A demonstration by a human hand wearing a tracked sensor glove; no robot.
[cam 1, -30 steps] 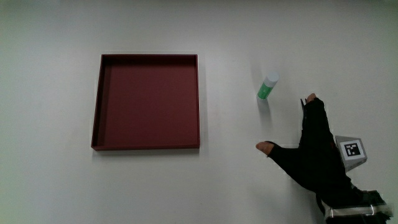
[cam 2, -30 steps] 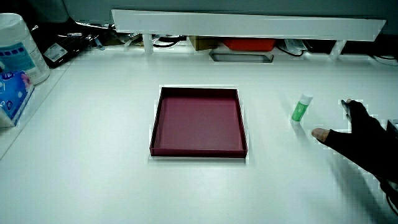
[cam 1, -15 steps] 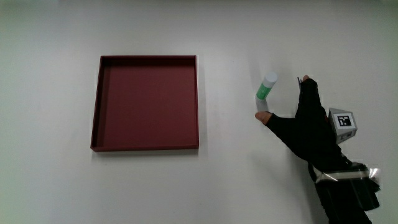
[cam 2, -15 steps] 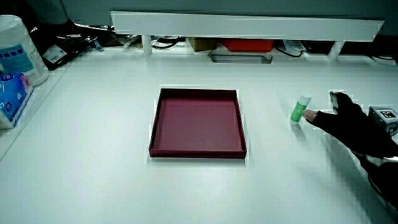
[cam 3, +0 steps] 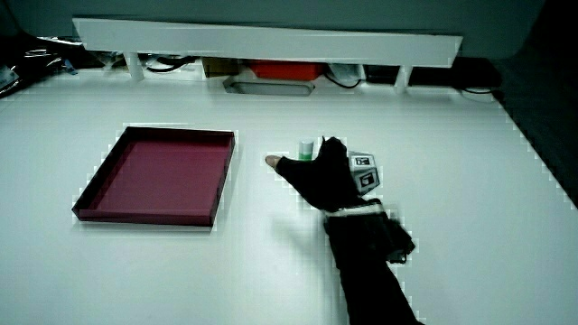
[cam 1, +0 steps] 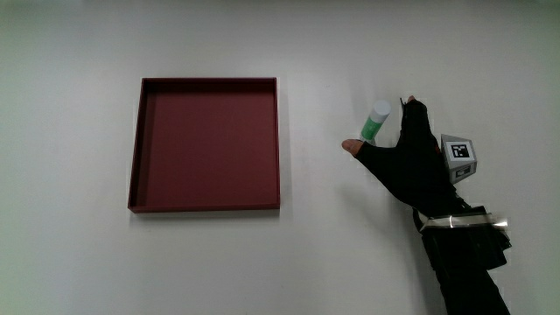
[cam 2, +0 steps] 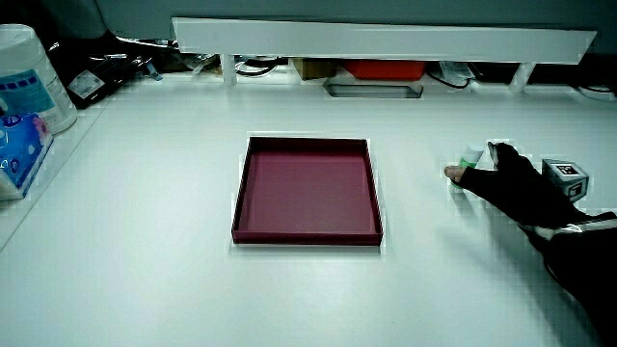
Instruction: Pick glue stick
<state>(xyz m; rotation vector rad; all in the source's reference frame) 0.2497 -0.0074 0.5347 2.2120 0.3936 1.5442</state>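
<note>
Spreading wide, the fingers [cam 1: 411, 118] and thumb [cam 1: 352, 146] flank the glue stick [cam 1: 376, 121], not clamped on it; can't tell if they touch. Stick stands approx upright on the white table [cam 1: 70, 262], in the fork of the hand [cam 1: 407, 162], partly hidden in both side views [cam 2: 469, 159] [cam 3: 306, 149]. Patterned cube [cam 1: 458, 150] sits on the hand's back. Dark red tray [cam 1: 136, 149] lies well apart from hand & stick.

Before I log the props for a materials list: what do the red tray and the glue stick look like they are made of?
The tray looks like matte card or plastic: dull dark red, thin straight walls, no glare. I cannot tell which. The glue stick looks like smooth plastic: a green tube with a pale cap. The hand is at it with fingers spread around the tube, so most of its surface is hidden.
</note>
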